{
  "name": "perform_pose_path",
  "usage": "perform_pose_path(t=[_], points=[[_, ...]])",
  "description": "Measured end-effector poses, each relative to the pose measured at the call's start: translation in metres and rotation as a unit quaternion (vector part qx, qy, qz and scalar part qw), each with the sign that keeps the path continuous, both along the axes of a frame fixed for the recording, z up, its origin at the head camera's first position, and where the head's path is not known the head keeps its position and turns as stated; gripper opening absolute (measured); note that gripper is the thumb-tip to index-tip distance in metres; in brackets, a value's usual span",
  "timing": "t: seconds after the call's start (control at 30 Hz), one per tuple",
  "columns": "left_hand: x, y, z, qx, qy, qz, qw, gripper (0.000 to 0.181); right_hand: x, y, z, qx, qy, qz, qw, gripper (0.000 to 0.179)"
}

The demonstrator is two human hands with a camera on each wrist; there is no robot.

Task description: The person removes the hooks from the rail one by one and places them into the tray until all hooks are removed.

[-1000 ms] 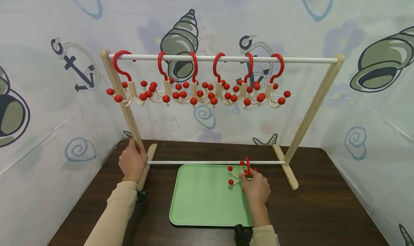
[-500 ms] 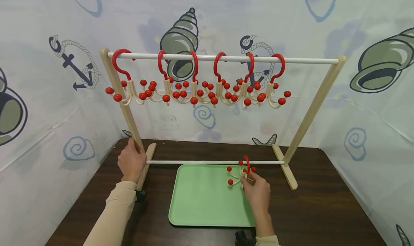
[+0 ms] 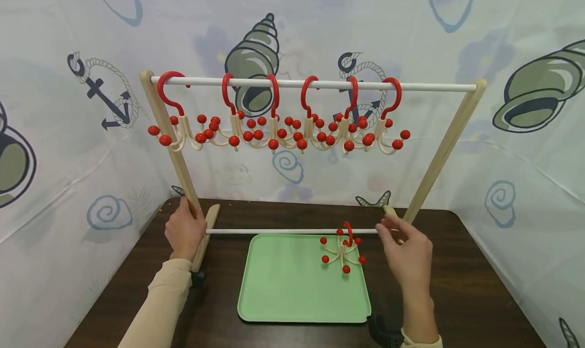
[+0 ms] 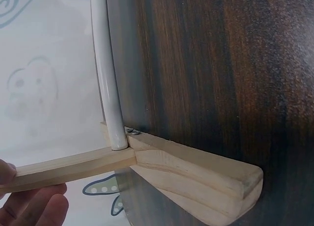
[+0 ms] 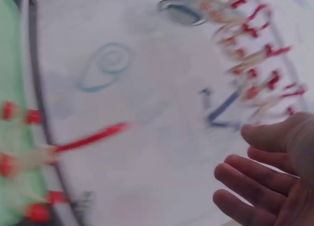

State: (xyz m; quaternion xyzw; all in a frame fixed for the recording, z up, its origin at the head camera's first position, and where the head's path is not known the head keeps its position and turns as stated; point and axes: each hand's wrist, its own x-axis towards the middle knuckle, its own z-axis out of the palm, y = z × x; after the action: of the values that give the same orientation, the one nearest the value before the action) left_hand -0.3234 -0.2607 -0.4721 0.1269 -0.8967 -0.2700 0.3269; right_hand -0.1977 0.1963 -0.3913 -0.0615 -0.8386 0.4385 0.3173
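My left hand (image 3: 185, 232) grips the left wooden post (image 4: 73, 168) of a rack, fingers and thumb on either side of it in the left wrist view. A small hanger (image 3: 342, 254) with a red hook and several pale arms tipped with red balls stands in the right back part of the green tray (image 3: 292, 292). My right hand (image 3: 410, 256) is to the right of it, near the right end of the rack's lower white bar (image 3: 283, 231). Its fingers are loosely bent and hold nothing, as the right wrist view (image 5: 265, 177) shows.
Several matching hangers (image 3: 274, 129) hang by red hooks along the upper white bar (image 3: 439, 87). The right post (image 3: 443, 155) leans outward to the right. A dark wooden table (image 3: 461, 287) carries the rack and tray, with a patterned cloth (image 3: 539, 155) behind.
My right hand has let go of the small hanger and moved right, toward the right post. The hanger stays upright in the tray. My left hand keeps its grip on the left post.
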Motion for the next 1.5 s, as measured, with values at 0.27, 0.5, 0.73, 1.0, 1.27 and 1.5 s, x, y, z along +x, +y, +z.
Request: perform_pose_path(t=[0.27,0.5,0.73,1.0,1.27,1.5], points=[[0.002,-0.003,0.0,0.0,0.02,0.001,0.9998,0.018,-0.02,0.012,0.092,0.032,0.126,-0.011,0.9915,0.036],[0.001,-0.002,-0.002,0.003,0.011,-0.005,0.9999,0.018,-0.06,0.015,0.136,0.098,0.107,0.046,0.9884,0.048],[-0.001,0.0,-0.009,0.004,0.014,-0.007,0.9999,0.016,-0.097,0.017,0.16,0.144,0.007,0.081,0.9863,0.055],[-0.004,0.003,-0.006,-0.004,0.015,-0.004,0.9999,0.017,-0.122,0.021,0.159,0.153,-0.045,0.086,0.9834,0.054],[-0.003,0.003,-0.003,-0.004,0.01,-0.002,0.9999,0.019,-0.128,0.022,0.155,0.169,-0.033,0.062,0.9832,0.052],[-0.003,-0.001,-0.005,-0.006,0.022,0.006,0.9997,0.019,-0.127,0.024,0.16,0.175,-0.004,0.047,0.9835,0.049]])
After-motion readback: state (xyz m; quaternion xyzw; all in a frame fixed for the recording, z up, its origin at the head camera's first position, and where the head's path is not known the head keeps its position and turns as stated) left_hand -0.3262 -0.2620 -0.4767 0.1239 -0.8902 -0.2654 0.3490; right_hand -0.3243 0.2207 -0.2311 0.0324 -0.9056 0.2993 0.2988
